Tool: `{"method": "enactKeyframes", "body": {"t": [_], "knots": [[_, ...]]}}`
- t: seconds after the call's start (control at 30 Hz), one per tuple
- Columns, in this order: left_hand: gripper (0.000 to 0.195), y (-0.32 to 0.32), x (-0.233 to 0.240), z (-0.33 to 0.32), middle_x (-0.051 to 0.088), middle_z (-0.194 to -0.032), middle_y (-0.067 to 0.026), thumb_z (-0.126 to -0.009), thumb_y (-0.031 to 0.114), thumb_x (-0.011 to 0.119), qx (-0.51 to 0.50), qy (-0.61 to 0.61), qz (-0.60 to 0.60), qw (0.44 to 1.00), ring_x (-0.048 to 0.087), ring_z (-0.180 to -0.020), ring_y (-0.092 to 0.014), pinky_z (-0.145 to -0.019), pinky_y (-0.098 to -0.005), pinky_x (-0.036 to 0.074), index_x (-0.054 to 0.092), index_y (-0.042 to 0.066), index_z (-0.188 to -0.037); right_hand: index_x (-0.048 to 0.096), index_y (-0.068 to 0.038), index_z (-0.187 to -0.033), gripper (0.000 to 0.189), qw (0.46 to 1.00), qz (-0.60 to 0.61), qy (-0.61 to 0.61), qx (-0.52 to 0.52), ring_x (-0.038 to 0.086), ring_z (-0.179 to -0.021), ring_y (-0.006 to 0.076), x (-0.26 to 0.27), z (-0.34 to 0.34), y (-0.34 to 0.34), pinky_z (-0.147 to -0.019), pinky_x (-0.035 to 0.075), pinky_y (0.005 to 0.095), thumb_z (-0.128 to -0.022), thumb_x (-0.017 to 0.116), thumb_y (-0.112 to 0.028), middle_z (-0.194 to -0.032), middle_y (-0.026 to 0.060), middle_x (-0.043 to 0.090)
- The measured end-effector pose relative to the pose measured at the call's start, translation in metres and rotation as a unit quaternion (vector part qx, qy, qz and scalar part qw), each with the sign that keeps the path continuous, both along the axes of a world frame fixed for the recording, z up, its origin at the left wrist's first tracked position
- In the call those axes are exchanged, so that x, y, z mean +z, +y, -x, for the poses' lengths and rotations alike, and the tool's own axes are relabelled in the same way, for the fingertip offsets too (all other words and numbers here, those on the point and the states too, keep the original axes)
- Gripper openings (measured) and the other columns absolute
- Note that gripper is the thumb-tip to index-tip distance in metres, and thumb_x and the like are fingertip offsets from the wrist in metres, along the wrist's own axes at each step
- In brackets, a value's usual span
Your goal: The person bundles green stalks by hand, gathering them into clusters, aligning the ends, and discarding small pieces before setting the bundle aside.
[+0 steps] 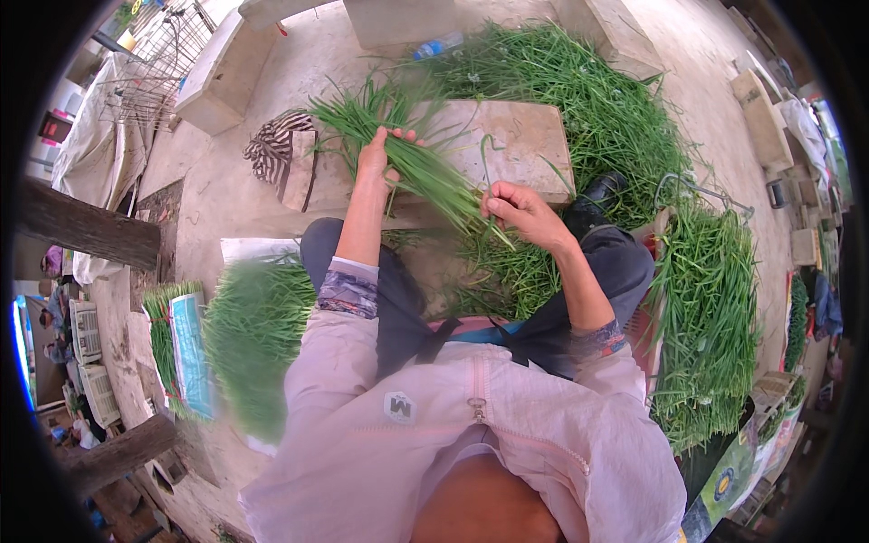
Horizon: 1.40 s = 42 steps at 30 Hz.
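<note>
My left hand (381,157) is wrapped around a bunch of long green stalks, likely garlic chives (434,183), held slantwise above a low stone slab (516,139). Their leafy tips point up and left; the paler cut ends lie toward my right hand. Thumb and fingers of my right hand (516,210) pinch a thin stalk (487,159), its bent upper part rising above the slab. This hand is beside the bunch's lower end; whether it also touches the bunch cannot be told. Loose stalks (523,271) lie on the ground between my legs.
A large heap of greens (597,115) spreads beyond the slab. More fill a crate (706,319) at my right. Left are a laid-out pile (258,332) and a wrapped bundle (178,346). A striped cloth cap (285,153), a plastic bottle (438,46) and wooden posts (88,220) stand around.
</note>
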<state>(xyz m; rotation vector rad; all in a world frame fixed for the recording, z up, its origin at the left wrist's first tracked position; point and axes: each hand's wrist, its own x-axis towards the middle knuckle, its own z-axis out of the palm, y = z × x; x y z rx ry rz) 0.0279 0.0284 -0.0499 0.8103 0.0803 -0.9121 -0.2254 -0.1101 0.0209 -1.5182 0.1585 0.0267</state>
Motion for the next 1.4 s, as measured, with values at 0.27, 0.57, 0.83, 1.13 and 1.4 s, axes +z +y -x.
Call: {"method": "enactKeyframes", "body": {"t": [0.27, 0.57, 0.83, 1.13, 1.4], "knots": [[0.036, 0.027, 0.002, -0.030, 0.053, -0.081, -0.0085, -0.099, 0.032, 0.031, 0.154, 0.015, 0.039, 0.987, 0.059, -0.084, -0.025, -0.087, -0.0526, 0.048, 0.046, 0.004, -0.083, 0.054, -0.003, -0.091, 0.015, 0.880, -0.390, -0.262, -0.070, 0.053, -0.071, 0.0136, 0.017, 0.049, -0.145, -0.066, 0.049, 0.0272, -0.093, 0.050, -0.017, -0.080, 0.0055, 0.055], [0.031, 0.044, -0.010, -0.043, 0.059, -0.090, -0.0121, -0.097, 0.030, 0.036, 0.080, -0.021, 0.119, 0.989, 0.058, -0.094, -0.034, -0.092, -0.0478, 0.043, 0.050, 0.006, -0.084, 0.049, 0.001, -0.095, 0.016, 0.742, -0.522, -0.221, -0.358, 0.047, -0.064, 0.0162, -0.052, 0.015, -0.206, -0.058, 0.045, 0.0268, -0.096, 0.040, -0.012, -0.079, 0.0085, 0.051], [0.024, 0.038, 0.015, -0.027, 0.059, -0.085, -0.0101, -0.093, 0.025, 0.051, 0.073, -0.052, 0.106, 0.990, 0.058, -0.088, -0.027, -0.089, -0.0406, 0.046, 0.051, 0.006, -0.079, 0.052, -0.002, -0.093, 0.018, 0.861, -0.325, -0.113, -0.374, 0.049, -0.062, 0.0153, 0.001, 0.006, -0.242, -0.054, 0.047, 0.0261, -0.096, 0.042, -0.017, -0.076, 0.0068, 0.053], [0.018, -0.010, 0.040, 0.012, 0.060, -0.078, -0.0085, -0.090, 0.020, 0.056, 0.013, 0.001, 0.146, 0.989, 0.059, -0.081, -0.022, -0.087, -0.0406, 0.048, 0.054, 0.006, -0.079, 0.059, 0.002, -0.101, 0.026, 0.833, 0.276, 0.009, -0.479, 0.062, -0.079, 0.0271, 0.093, 0.028, -0.335, -0.071, 0.051, 0.0374, -0.092, 0.046, -0.019, -0.090, 0.0189, 0.063], [0.012, 0.005, 0.034, 0.010, 0.061, -0.089, -0.0086, -0.088, 0.017, 0.053, 0.069, 0.032, 0.159, 0.984, 0.060, -0.092, -0.025, -0.091, -0.0526, 0.044, 0.053, 0.005, -0.089, 0.060, -0.004, -0.110, 0.029, 0.902, 0.419, -0.042, -0.089, 0.061, -0.083, 0.0179, 0.029, -0.015, -0.080, -0.073, 0.049, 0.0300, -0.084, 0.063, -0.017, -0.097, 0.0109, 0.065]]}}
